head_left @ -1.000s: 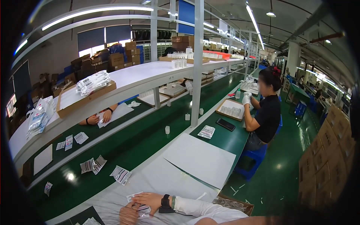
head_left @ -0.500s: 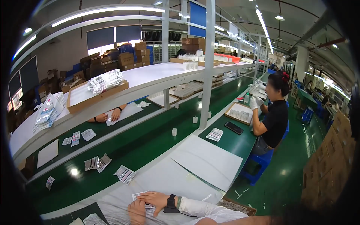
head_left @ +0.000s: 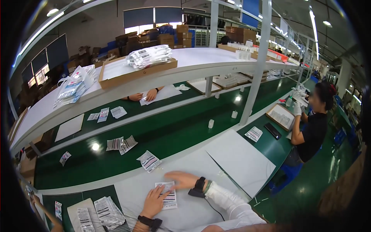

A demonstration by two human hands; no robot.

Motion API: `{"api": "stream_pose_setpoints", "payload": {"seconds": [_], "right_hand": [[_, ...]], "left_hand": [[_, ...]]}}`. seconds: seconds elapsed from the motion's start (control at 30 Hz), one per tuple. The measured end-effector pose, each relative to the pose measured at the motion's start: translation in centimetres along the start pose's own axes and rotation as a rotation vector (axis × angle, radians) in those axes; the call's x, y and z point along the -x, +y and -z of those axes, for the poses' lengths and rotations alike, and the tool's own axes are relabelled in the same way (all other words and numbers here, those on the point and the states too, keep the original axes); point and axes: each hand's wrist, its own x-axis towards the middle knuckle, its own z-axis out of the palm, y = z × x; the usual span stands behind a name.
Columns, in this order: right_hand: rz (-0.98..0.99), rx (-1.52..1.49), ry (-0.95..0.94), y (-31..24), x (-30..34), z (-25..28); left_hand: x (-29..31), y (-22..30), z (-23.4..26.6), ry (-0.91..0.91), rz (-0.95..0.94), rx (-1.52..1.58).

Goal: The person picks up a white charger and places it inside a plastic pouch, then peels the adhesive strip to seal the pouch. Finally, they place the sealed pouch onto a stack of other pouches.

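Note:
A flat, silvery-white printed packet (head_left: 169,200) lies on the white sheet covering the bench in front of me. My left hand (head_left: 154,202) rests on its left side, fingers stretched out across the upper part. At the packet's top edge is my right hand (head_left: 181,179), reaching in from the right with its fingers extended and slightly blurred. Neither hand is closed around anything. Just beyond them, a similar packet (head_left: 149,161) lies at the near edge of the green conveyor belt (head_left: 174,139). At the lower left, a pile of packets (head_left: 109,212) sits near my left forearm.
Further packets (head_left: 121,144) and small white containers (head_left: 211,123) lie on the belt. A metal post (head_left: 256,69) rises beyond it, beside a raised shelf (head_left: 201,58). On the right a co-worker (head_left: 315,120) sits by a phone (head_left: 273,131). Another person's hands (head_left: 151,94) work across the belt.
The view has swung left and down, so the scene sits further right and the lower-left pile shows more. My hands have spread apart, uncovering more of the packet under them.

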Motion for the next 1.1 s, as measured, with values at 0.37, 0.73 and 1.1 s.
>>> {"api": "stream_pose_setpoints", "payload": {"seconds": [0.37, 0.73, 1.1], "right_hand": [[-0.433, 0.965, 0.505, 19.4, -2.9, 16.1], [-0.831, 1.034, 0.146, 26.1, -2.3, 18.7], [-0.501, -0.857, 0.242, 7.1, 2.4, 3.5]], "left_hand": [[0.7, -0.1, 0.6, -0.065, 0.064, 0.069], [0.2, 0.3, 0.7, -0.017, 0.070, 0.130], [0.6, 0.8, -1.9, 0.020, 0.248, 0.252]]}}
